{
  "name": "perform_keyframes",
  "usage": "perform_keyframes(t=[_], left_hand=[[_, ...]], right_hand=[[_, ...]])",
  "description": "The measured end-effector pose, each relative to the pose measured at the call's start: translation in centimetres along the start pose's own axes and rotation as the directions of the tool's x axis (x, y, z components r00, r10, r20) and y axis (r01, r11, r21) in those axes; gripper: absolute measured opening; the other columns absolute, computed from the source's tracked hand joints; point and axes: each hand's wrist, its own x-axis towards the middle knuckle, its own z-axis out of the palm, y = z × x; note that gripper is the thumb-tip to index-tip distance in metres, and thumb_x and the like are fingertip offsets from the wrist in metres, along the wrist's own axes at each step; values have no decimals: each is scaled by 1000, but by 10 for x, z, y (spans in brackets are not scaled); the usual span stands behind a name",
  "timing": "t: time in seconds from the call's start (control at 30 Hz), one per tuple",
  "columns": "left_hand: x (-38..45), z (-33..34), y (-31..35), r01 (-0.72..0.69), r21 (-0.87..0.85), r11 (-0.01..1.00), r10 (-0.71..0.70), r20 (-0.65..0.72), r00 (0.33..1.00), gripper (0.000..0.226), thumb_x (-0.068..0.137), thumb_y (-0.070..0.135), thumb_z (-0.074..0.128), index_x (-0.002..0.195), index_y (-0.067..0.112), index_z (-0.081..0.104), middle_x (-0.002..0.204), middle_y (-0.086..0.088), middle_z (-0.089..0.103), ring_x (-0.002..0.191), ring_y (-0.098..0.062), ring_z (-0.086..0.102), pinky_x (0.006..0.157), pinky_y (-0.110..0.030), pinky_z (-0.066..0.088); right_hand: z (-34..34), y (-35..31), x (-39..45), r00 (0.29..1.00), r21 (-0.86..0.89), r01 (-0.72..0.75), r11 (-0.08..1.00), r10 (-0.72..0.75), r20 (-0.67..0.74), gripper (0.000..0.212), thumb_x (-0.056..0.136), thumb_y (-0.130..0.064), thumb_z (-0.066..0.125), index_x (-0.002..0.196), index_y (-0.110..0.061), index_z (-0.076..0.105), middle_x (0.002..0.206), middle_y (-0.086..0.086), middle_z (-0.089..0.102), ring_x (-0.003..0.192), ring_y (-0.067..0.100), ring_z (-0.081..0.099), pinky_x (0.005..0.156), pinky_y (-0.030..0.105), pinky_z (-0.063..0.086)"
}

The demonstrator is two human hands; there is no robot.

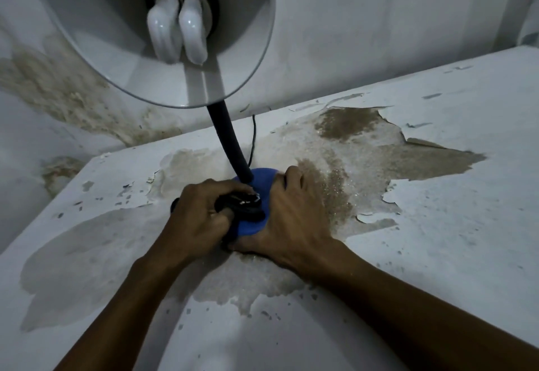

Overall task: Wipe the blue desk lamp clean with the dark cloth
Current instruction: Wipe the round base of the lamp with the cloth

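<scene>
Wiping seemingly under way at the lamp base (262, 176), round, blue and smooth-looking, with the dark cloth (243, 205) bunched on top of it. Left hand (201, 213) curled tight round that cloth, pressing it onto the base just beside the foot of the gooseneck (227, 140). Right hand (294, 219) wrapped over the far-right edge of the base, fingers curled round the rim, thumb side low at the near edge, apparently steadying it; slightly blurred, so fine finger positions not clear.

Judged as partway at most: cloth only on the base, nothing else being touched. Neck and shade (163, 35) likely left to do, though whether either was clean could not be told from this view.

Gooseneck rising from between the two hands, up and away: black, tubular, bending in a smooth arc. Shade well above the hands, a wide cone seen from its open mouth, pale glossy interior, thin rim. Bulb (178, 32) inside, white folded tubes, shiny, unlit. Thin dark cord (253, 137) trailing off just beyond the right hand toward the wall (379, 20).

Table (437, 166) under both hands white-painted but badly peeled: flakes lifted at the edges, coarse speckled brownish material exposed beneath, especially right of the right hand. Wall beyond the hands pale, stained brown and crumbly low on the left.
</scene>
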Motion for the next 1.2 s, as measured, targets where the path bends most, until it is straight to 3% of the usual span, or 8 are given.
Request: perform_keyframes(t=[0.13, 0.4, 0.6, 0.7, 0.8, 1.0, 1.1, 1.2], left_hand=[[7, -1, 13, -53, -31, 998, 49, -113, 992, 51, 67, 4, 49, 105, 31, 69, 103, 9, 69, 97, -2, 63, 88, -9, 48], [24, 14, 11, -92, 314, 945, 86, 33, 996, 46, 82, 25, 51, 125, 35, 63, 112, -1, 73, 96, -24, 69, 84, -34, 54], [18, -33, -18, 74, 312, 947, -113, 108, 988, 5, 81, 30, 63, 79, 31, 67, 67, 9, 67, 65, -18, 63, 64, -45, 54], [15, -36, -14, 108, 215, 971, -110, -4, 994, 12, 84, 35, 61, 90, 37, 71, 77, 13, 72, 73, -15, 67, 71, -43, 56], [13, -14, 14, -73, 151, 986, 70, 26, 997, 41, 76, 13, 53, 109, 30, 71, 101, 10, 74, 90, -12, 69, 79, -34, 55], [18, 13, 11, -47, 358, 933, 61, -26, 998, 52, 75, 20, 51, 125, 27, 65, 101, -4, 74, 88, -25, 66, 72, -31, 49], [14, 12, 20, -19, 230, 973, 15, 19, 1000, 46, 74, 17, 56, 117, 28, 70, 98, 1, 75, 88, -18, 68, 74, -32, 53], [18, -5, 29, 71, -100, 992, -42, 267, 963, 40, 80, -7, 65, 103, 24, 76, 94, 7, 76, 89, -9, 70, 80, -26, 57]], right_hand=[[-3, 1, -1, 1000, -6, -3, 1000, 3, 2, 115, 45, -86, 61, 130, -9, 49, 114, 7, 45, 107, 27, 45, 98, 43, 43], [-2, 2, -4, 999, -18, -6, 1000, 6, -35, 107, 41, -90, 44, 121, -19, 58, 107, 3, 47, 100, 24, 47, 92, 42, 44], [-7, 4, -4, 999, -17, -23, 1000, 23, 37, 117, 49, -81, 69, 135, -7, 42, 124, 8, 43, 114, 27, 43, 104, 42, 37], [-9, 4, -3, 999, -11, -33, 999, 33, 38, 117, 49, -78, 72, 135, -7, 40, 126, 8, 42, 116, 26, 42, 105, 42, 36], [-7, 4, -3, 999, 46, -38, 998, 37, 13, 119, 43, -79, 74, 134, -11, 38, 124, 6, 45, 116, 25, 44, 104, 42, 37], [-7, 8, -3, 999, 259, -54, 964, 51, 19, 153, 34, -68, 85, 153, -20, 1, 140, 4, 42, 126, 25, 40, 110, 46, 36], [-10, 16, 0, 997, 306, -65, 950, 49, 59, 160, 34, -62, 90, 153, -26, -10, 144, 5, 41, 130, 28, 39, 111, 49, 34], [-13, 24, 3, 993, 375, -82, 923, 44, 109, 163, 30, -57, 92, 152, -32, -14, 148, 5, 39, 135, 30, 38, 109, 53, 37]])
